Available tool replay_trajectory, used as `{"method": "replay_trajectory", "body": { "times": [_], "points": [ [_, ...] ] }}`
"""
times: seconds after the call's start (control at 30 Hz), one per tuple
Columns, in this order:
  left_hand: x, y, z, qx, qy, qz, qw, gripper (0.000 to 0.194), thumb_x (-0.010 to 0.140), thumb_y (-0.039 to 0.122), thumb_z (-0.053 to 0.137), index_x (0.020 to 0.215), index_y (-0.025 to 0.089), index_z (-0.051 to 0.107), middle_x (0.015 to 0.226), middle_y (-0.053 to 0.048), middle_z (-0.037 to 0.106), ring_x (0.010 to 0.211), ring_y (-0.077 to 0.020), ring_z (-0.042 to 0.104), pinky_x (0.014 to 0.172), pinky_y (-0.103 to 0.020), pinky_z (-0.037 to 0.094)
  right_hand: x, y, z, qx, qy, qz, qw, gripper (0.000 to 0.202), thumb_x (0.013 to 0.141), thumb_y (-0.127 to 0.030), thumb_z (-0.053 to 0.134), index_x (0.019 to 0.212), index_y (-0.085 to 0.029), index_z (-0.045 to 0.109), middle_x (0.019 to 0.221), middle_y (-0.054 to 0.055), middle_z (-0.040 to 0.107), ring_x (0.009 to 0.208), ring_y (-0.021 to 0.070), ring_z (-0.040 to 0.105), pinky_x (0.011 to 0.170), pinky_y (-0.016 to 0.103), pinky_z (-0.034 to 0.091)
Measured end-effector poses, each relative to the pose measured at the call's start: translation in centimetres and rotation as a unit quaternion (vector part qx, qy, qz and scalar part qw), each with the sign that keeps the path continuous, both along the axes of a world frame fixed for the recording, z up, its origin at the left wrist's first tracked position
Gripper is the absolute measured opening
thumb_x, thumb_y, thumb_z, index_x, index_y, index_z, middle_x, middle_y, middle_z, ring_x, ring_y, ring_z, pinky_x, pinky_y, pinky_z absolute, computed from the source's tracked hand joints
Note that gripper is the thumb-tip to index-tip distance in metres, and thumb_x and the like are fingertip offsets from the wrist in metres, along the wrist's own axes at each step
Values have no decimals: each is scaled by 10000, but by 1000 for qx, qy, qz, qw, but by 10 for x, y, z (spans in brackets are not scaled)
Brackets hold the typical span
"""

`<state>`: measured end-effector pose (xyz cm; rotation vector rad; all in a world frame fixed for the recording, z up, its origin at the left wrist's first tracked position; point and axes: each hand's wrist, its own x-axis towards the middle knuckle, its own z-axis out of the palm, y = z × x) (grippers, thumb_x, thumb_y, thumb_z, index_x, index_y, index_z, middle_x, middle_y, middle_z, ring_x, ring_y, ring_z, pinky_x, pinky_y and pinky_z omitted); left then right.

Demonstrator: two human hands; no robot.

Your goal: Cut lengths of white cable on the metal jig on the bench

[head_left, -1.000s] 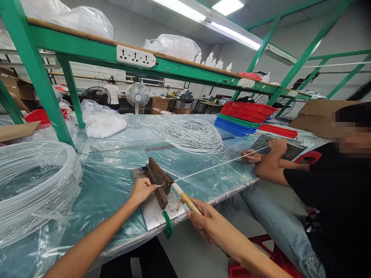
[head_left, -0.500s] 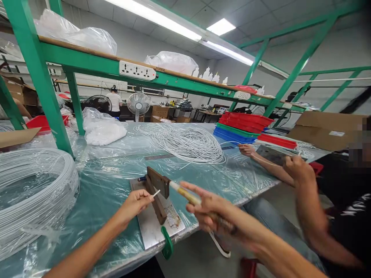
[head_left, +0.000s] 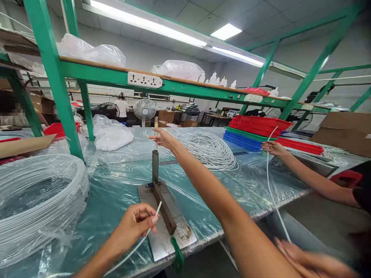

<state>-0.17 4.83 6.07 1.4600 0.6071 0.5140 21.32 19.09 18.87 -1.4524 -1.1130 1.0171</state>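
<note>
My left hand (head_left: 135, 224), low in the head view, pinches a thin white cable (head_left: 136, 247) near its end. The cable's tip points up beside the steel bar (head_left: 164, 208) of a bench lever cutter, and its length runs back under my forearm. My right hand (head_left: 164, 139) is stretched far forward, its fingers around the pale lever handle (head_left: 156, 122). The cutter's lever arm (head_left: 155, 166) stands upright, lifted off the bar. A metal base plate (head_left: 159, 253) carries the cutter at the table's front edge, with a green clamp (head_left: 177, 255) there.
A large cable coil (head_left: 43, 189) lies at left, a loose cable pile (head_left: 205, 150) farther back. Stacked red, green and blue trays (head_left: 249, 133) stand at right. A co-worker's hand (head_left: 274, 148) holds another white cable. A green shelf (head_left: 188, 88) spans above the table.
My right hand has swung the lever up and away from me, from slanting toward me to upright. My left hand shows more cable, its tip now pointing higher. The view has shifted slightly.
</note>
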Motion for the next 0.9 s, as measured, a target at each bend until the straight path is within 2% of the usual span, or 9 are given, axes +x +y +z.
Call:
{"method": "replay_trajectory", "body": {
  "times": [0.13,0.27,0.33,0.43,0.5,0.6,0.67,0.8,0.9],
  "points": [
    [-8,-1,-7,5,-18,31,999,499,637,583,646,791,121,536,618,-28,576,498,-80,425,474,-196,347,-8,32,-18,1,-66,-6,998,396,863,-401,480,1157,-137,468,906,60,609,639,110,516,640,269,423],
    [-16,0,-9,12,-24,56,998,472,660,556,642,812,119,546,649,-33,582,545,-93,457,515,-207,399,-19,24,-39,66,-151,-27,986,476,777,-241,592,1222,-182,433,951,42,588,810,146,538,744,273,408],
    [-19,0,-8,25,-16,70,997,450,682,550,622,807,124,550,646,-30,581,539,-95,462,514,-208,405,-24,1,-51,102,-186,-24,977,557,763,-176,578,1282,-207,379,935,26,585,824,137,527,756,246,393],
    [-22,0,-2,38,-8,110,993,457,667,566,625,787,128,567,623,-27,572,535,-107,480,490,-208,416,-31,-57,-68,107,-213,54,970,387,810,-229,520,1192,-171,488,747,4,582,649,111,524,629,215,410],
    [-21,-1,4,31,-23,127,991,452,649,560,647,774,133,566,611,-25,582,495,-102,488,468,-202,409,-37,-105,-80,49,-218,187,957,256,806,-291,531,1006,-146,596,611,-14,556,510,95,501,509,194,402],
    [-16,-7,20,22,-66,130,989,404,668,513,660,780,141,550,622,-25,611,451,-89,499,460,-192,400,-54,-168,-100,-40,-225,407,884,215,753,-334,599,844,-139,609,554,-31,526,444,73,477,416,150,362],
    [-10,-13,32,30,-99,137,985,369,698,483,649,799,144,545,640,-31,624,468,-94,519,473,-192,414,-70,-196,-114,-40,-210,477,852,264,730,-366,621,847,-131,592,574,-32,507,445,58,451,392,128,334],
    [5,-20,55,61,-146,154,975,319,745,438,617,838,141,548,675,-45,641,497,-105,542,521,-214,455,-94,-217,-131,21,-29,465,885,410,817,-477,493,941,-105,614,690,7,510,548,42,452,492,111,369],
    [7,-24,61,75,-138,159,975,376,745,428,621,985,147,552,822,-78,664,558,-125,576,563,-239,488,-99,-222,-138,23,100,420,902,489,874,-505,402,846,-100,674,666,8,473,554,25,425,575,118,382]
  ]
}}
